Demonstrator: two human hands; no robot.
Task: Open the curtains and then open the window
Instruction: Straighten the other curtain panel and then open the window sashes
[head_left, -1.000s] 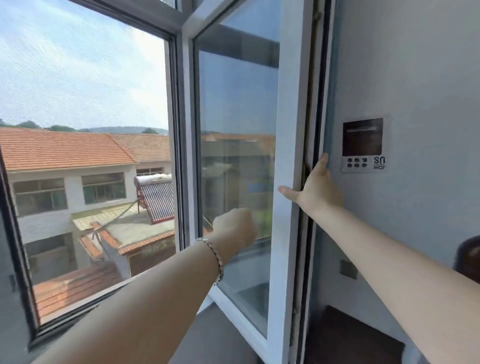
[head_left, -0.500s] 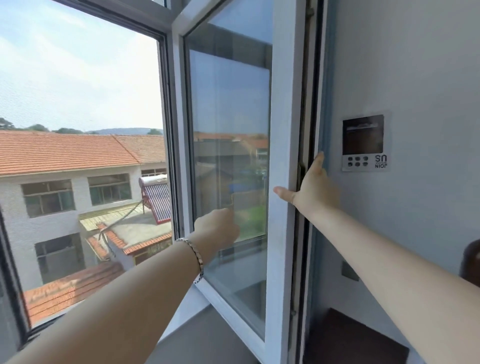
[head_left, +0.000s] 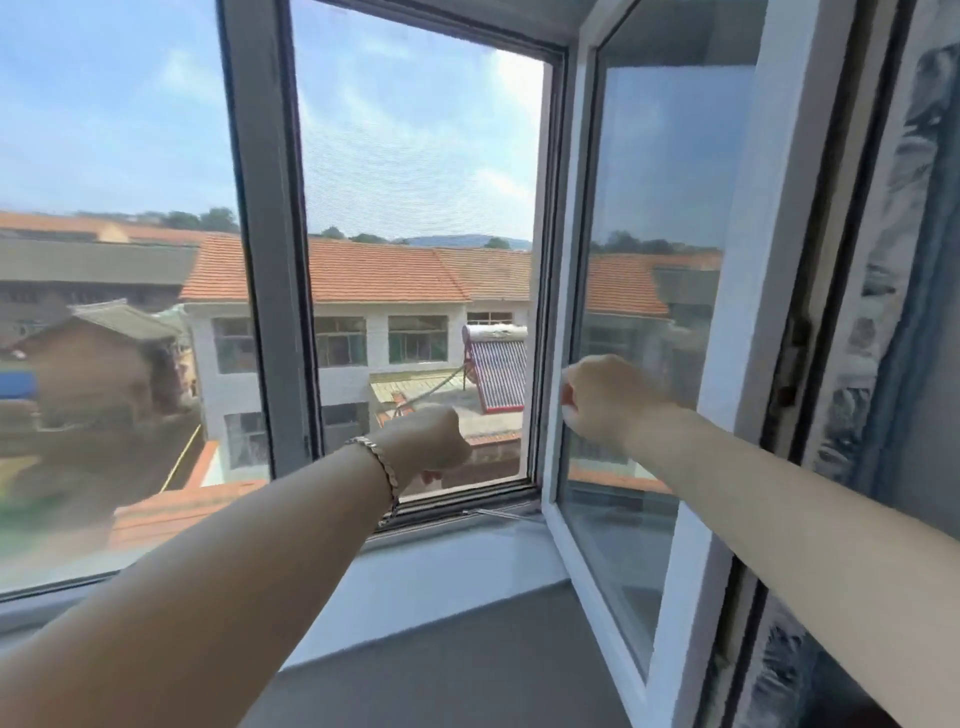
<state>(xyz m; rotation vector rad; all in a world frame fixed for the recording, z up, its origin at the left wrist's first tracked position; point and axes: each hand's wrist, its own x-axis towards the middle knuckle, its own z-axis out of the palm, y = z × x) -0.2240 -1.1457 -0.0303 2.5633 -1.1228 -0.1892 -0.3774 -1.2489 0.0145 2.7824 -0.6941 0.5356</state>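
The white-framed window sash (head_left: 691, 467) stands swung inward at the right, its glass reflecting sky and orange roofs. Left of it the opening is covered by a fine insect screen (head_left: 415, 182), with a grey mullion (head_left: 265, 234) dividing it from a fixed pane at far left. A pale windowsill (head_left: 441, 577) runs along the bottom, and a grey ledge lies nearer the camera. At the far right edge hangs a patterned curtain (head_left: 883, 260) — drawn aside, bunched against the wall.

The left hand (head_left: 428, 441), a metal bracelet (head_left: 382, 470) on its wrist, is clenched in a loose fist low in front of the screen; whether it grips anything cannot be told. The right hand (head_left: 605, 402) is curled at the sash's far vertical edge — its fingers (head_left: 569, 387) appear to pinch the frame there.

Outside lie tiled roofs, a white building and a rooftop solar water heater (head_left: 496, 371).
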